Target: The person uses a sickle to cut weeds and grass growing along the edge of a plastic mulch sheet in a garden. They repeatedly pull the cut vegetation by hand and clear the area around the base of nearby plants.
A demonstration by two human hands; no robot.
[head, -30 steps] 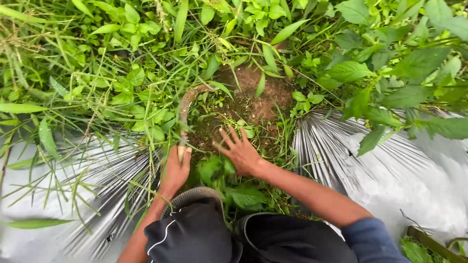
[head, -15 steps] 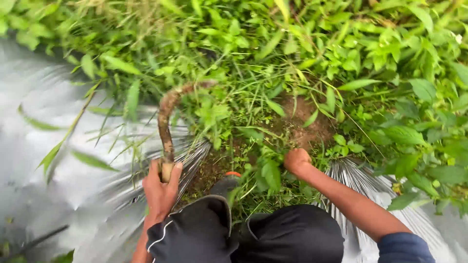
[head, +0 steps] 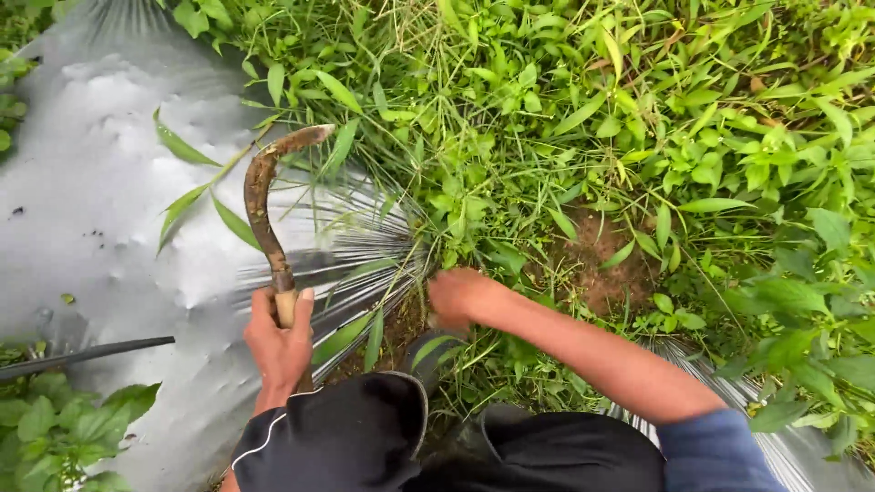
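The left hand [head: 278, 344] holds a closed grip on the wooden handle of a rusty curved sickle [head: 262, 196], blade raised over the silver plastic mulch sheet [head: 100, 173]. The right hand [head: 460, 296] is closed around a clump of weeds [head: 465, 214] at the sheet's edge, beside bare soil [head: 602, 264].

Silver plastic mulch sheet [head: 100, 210], dense weeds [head: 638, 100], daylight
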